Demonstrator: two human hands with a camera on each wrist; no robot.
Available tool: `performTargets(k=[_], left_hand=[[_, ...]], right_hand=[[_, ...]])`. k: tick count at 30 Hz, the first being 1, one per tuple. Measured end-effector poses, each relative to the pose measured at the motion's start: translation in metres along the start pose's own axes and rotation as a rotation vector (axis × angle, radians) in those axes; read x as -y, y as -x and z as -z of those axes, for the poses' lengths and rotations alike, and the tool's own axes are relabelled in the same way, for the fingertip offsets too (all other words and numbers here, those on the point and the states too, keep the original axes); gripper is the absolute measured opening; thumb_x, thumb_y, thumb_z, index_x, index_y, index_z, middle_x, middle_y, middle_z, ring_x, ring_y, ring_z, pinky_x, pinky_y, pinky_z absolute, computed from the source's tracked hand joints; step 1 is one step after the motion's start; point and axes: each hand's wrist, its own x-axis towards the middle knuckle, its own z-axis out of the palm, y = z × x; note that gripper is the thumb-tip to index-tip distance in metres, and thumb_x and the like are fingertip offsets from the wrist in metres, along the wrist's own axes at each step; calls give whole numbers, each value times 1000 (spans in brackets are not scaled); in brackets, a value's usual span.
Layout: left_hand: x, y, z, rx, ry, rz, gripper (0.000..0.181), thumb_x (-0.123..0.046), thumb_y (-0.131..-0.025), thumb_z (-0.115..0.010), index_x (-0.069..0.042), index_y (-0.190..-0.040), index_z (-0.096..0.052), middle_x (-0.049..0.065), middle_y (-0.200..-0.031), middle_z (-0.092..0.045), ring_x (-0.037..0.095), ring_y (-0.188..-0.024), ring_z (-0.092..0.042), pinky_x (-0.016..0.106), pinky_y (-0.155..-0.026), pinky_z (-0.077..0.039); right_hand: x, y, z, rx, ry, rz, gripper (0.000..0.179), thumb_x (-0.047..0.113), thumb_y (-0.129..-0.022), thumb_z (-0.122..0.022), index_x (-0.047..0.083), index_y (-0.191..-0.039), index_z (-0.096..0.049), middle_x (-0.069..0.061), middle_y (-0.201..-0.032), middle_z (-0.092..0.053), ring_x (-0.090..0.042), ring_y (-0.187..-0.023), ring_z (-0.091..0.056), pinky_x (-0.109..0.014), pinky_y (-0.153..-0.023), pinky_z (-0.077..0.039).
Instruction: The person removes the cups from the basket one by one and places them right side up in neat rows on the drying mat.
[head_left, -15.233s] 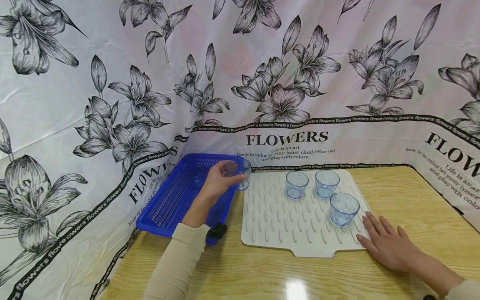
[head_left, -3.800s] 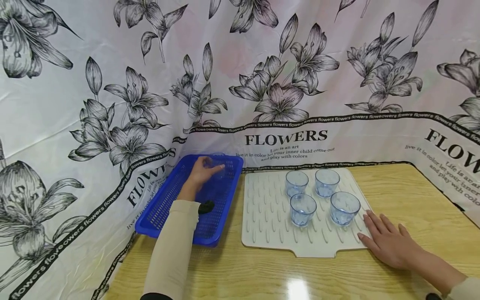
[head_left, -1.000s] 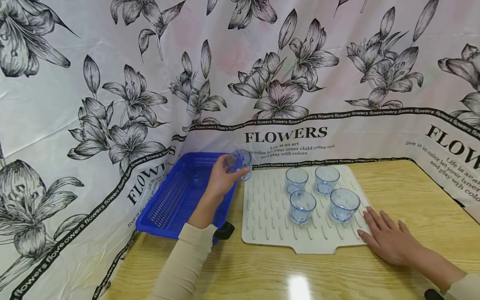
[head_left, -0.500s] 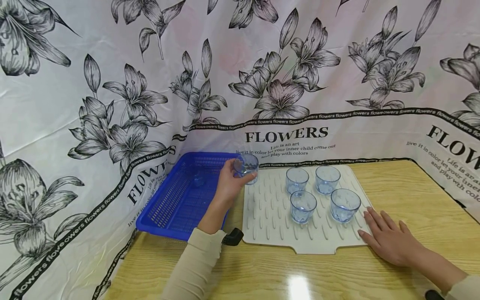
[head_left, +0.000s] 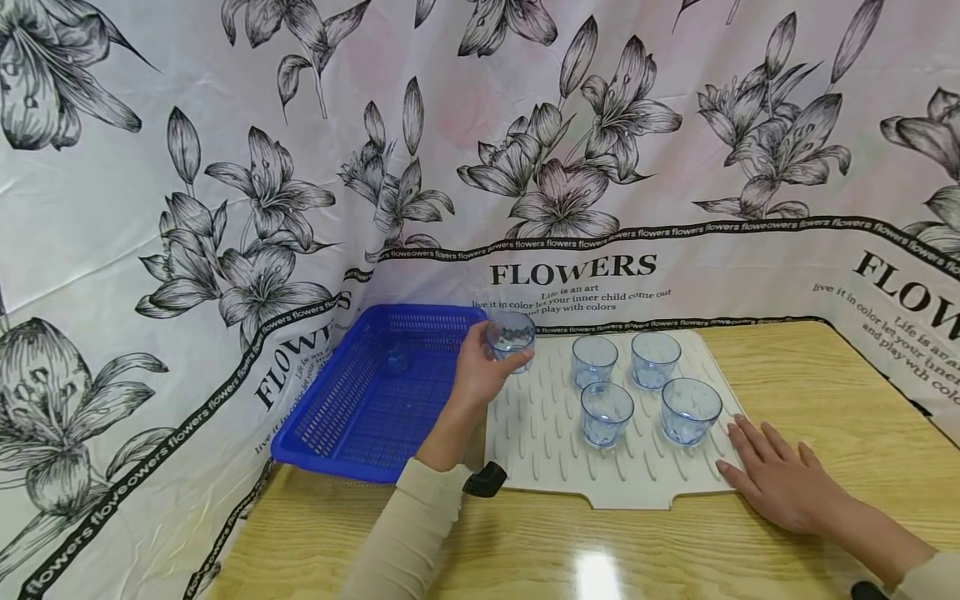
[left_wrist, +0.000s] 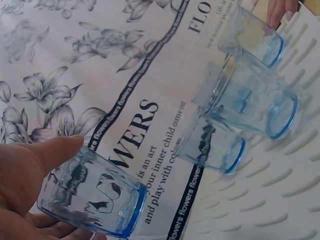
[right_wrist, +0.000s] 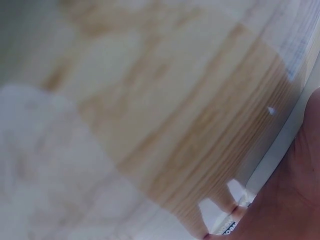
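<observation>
My left hand (head_left: 480,367) grips a clear bluish drinking glass (head_left: 512,340) by its side, thumb on one side and fingers on the other. It is held above the back left of a white ribbed draining mat (head_left: 536,442). In the left wrist view, the held glass (left_wrist: 95,195) is tilted in the picture, its blue base to the right. Several like glasses stand upright on the mat, among them a front one (head_left: 606,414) and a right one (head_left: 690,412). My right hand (head_left: 783,479) lies flat, fingers spread, at the mat's right edge.
A blue plastic basket (head_left: 307,450) stands left of the mat, with another glass (head_left: 396,358) inside near the back. The wooden table (head_left: 810,375) runs up to a flower-printed cloth (head_left: 420,167) at the back and left.
Over the last second my left hand has carried the glass rightward from the basket's right rim to over the mat. Earlier, a fourth glass was added on the mat. My right hand stays put.
</observation>
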Motion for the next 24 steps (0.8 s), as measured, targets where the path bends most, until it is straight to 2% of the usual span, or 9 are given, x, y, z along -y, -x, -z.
performTargets(k=[6, 10, 24], left_hand=[[3, 1, -10, -13, -22, -9, 88, -16, -86, -84, -1, -156, -33, 21, -156, -42, 39, -146, -39, 48, -113, -43], [7, 1, -15, -38, -40, -10, 86, -17, -85, -85, -3, -155, -36, 20, -155, -43, 37, -145, -40, 49, -114, -42], [22, -6, -24, -72, -34, 8, 84, -16, -84, -86, -2, -153, -39, 20, -152, -47, 38, -143, -43, 50, -112, -43]], right_hand=[[0, 0, 0, 2, 3, -2, 77, 49, -109, -41, -12, -154, -30, -33, -160, -25, -61, -142, -22, -83, -103, -16], [0, 1, 0, 1, 5, -3, 77, 49, -109, -41, -12, -154, -30, -34, -160, -26, -61, -142, -22, -83, -102, -17], [-2, -1, -2, 5, -17, 1, 79, 51, -109, -40, -12, -155, -28, -33, -161, -23, -61, -142, -20, -83, -103, -14]])
